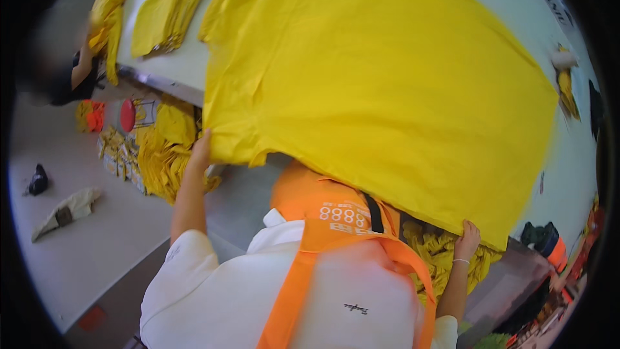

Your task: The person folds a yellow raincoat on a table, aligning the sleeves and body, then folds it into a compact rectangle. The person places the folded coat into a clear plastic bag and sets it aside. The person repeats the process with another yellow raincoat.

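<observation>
A large piece of yellow cloth [387,84] is spread over the white table, its near edge hanging at the table's front. My left hand [201,150] is closed on its near left corner, where the cloth is creased and bunched. At the near right corner my right hand [467,240], with a thin band at the wrist, pinches the edge. Between the two hands the near edge runs loosely in front of my orange apron [323,203]. Some of the fingers of both hands are hidden by the cloth.
A folded yellow stack [169,13] lies on the table [165,71] at the far left. Yellow pieces are heaped below, at left [165,155] and right [439,258]. A co-worker's arm [82,68] holds yellow cloth at the far left. A red stool [128,115] stands below the table.
</observation>
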